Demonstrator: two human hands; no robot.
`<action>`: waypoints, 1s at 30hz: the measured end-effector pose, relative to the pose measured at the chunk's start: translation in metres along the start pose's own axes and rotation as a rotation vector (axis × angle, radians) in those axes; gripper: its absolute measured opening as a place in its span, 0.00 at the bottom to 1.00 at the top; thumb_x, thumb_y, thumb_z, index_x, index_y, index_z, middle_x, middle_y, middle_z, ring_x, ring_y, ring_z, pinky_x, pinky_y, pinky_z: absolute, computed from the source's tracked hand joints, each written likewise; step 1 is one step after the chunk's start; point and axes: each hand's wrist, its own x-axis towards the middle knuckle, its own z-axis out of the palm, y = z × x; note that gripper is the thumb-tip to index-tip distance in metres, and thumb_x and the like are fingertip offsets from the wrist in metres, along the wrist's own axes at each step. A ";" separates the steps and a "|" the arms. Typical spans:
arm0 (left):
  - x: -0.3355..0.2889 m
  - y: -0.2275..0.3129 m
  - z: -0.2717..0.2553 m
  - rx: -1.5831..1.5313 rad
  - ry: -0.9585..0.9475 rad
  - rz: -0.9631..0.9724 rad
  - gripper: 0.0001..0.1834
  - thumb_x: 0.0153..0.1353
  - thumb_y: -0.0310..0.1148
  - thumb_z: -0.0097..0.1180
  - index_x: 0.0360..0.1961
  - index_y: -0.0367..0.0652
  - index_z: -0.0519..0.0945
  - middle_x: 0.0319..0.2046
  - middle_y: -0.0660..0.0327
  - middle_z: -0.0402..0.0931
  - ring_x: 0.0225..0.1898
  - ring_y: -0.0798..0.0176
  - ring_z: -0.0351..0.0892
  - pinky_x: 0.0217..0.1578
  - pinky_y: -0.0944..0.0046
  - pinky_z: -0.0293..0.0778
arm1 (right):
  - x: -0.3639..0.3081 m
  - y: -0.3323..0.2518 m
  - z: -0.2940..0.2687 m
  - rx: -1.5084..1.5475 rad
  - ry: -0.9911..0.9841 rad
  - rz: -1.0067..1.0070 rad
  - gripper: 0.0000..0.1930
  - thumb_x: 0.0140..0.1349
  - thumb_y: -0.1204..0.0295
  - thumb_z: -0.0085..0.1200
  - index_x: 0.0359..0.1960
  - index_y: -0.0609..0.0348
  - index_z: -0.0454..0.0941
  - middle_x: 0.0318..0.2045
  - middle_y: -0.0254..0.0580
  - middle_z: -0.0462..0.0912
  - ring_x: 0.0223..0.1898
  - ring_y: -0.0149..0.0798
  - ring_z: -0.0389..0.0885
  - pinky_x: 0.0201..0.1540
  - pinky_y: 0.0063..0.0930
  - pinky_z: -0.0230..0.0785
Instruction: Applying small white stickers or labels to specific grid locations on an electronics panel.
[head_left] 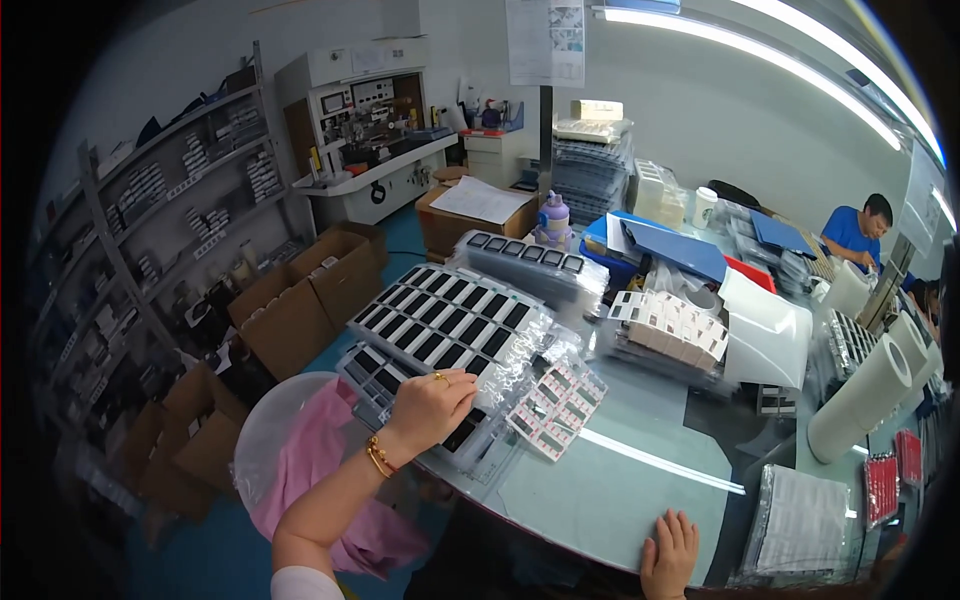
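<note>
My left hand (432,405), with a ring and a bracelet, reaches over the near edge of a clear plastic tray (440,325) of black-and-white rectangular panels. Its fingers are bent and pressed together, and whatever lies under the fingertips is hidden. A lower tray (370,372) with similar dark panels shows beneath. Flat on the pale green mat (610,500) rests my right hand (670,555), fingers stretched out and holding nothing. Between the hands, beside the tray stack, lies a sheet of small white, pink and grey labelled pieces (556,408).
Beyond the trays stand a purple bottle (553,222) and a stack of white cards (670,325). White rolls (860,395) and a bagged pack (800,520) occupy the right side. A bin with pink cloth (320,455) sits left, near cardboard boxes (285,305). A person in blue (850,235) works far right.
</note>
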 end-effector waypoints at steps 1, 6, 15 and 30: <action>0.002 0.002 -0.002 -0.013 0.024 -0.010 0.03 0.58 0.28 0.64 0.33 0.44 0.86 0.39 0.60 0.88 0.40 0.56 0.88 0.39 0.60 0.83 | 0.001 -0.004 -0.003 0.008 0.031 0.039 0.22 0.67 0.69 0.52 0.59 0.71 0.72 0.62 0.66 0.73 0.67 0.69 0.67 0.67 0.68 0.59; 0.010 0.006 -0.012 -0.097 -0.024 -0.170 0.05 0.57 0.28 0.62 0.34 0.44 0.86 0.37 0.60 0.88 0.34 0.55 0.88 0.34 0.60 0.82 | 0.011 -0.017 -0.020 0.031 0.054 0.136 0.21 0.68 0.70 0.52 0.59 0.69 0.75 0.62 0.62 0.75 0.67 0.62 0.70 0.68 0.62 0.61; 0.024 0.003 -0.026 -0.224 0.088 -0.313 0.04 0.64 0.26 0.58 0.37 0.37 0.83 0.41 0.56 0.88 0.35 0.63 0.89 0.36 0.68 0.81 | 0.016 -0.027 -0.033 0.014 0.095 0.178 0.20 0.66 0.69 0.57 0.57 0.66 0.78 0.60 0.59 0.78 0.64 0.60 0.74 0.67 0.58 0.65; -0.092 0.277 0.049 -0.912 -0.266 0.484 0.18 0.55 0.23 0.56 0.48 0.31 0.83 0.62 0.46 0.76 0.69 0.48 0.70 0.62 0.58 0.75 | 0.024 0.003 -0.056 1.667 0.182 0.856 0.28 0.69 0.66 0.56 0.68 0.63 0.67 0.58 0.43 0.80 0.59 0.38 0.79 0.62 0.35 0.71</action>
